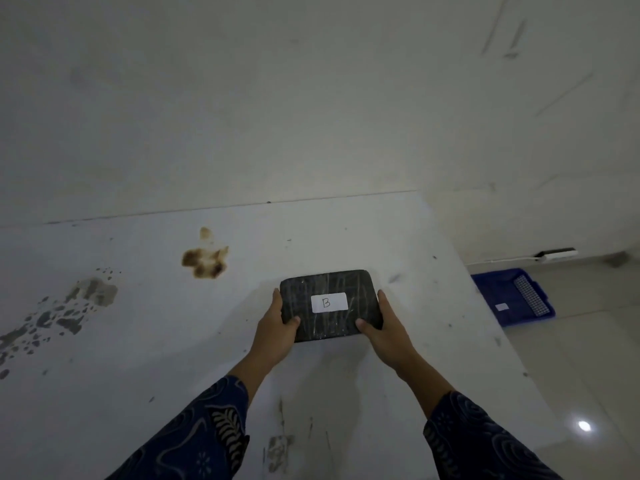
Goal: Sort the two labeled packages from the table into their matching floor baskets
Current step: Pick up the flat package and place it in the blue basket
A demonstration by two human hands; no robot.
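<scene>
- The package (330,304) is a flat, dark rectangle with rounded corners, wrapped in shiny film or tape that catches light in pale streaks.
- A white label (329,302) sits at the middle of its top face, with a handwritten "B" on it.
- The package lies just right of the frame's centre, over the white table (145,341); whether it rests on the top or is raised slightly cannot be told.
- The left hand (277,329) grips the package's left short edge, thumb pressed on the top face near the lower left corner, fingers curled along the side.
- The right hand (388,327) grips the right short edge the same way, thumb on top near the lower right corner, fingers wrapped along the side.
- Both forearms reach up from the bottom of the frame, in dark blue patterned sleeves (207,427).
- The table bears a brown stain (204,259) left of the package and grey blotches (69,306) at the far left.
- A blue basket (512,296) stands on the tiled floor (588,358) at the right of the frame, beyond the table's edge, with a small white tag (501,307) on it that is too small to read.
</scene>
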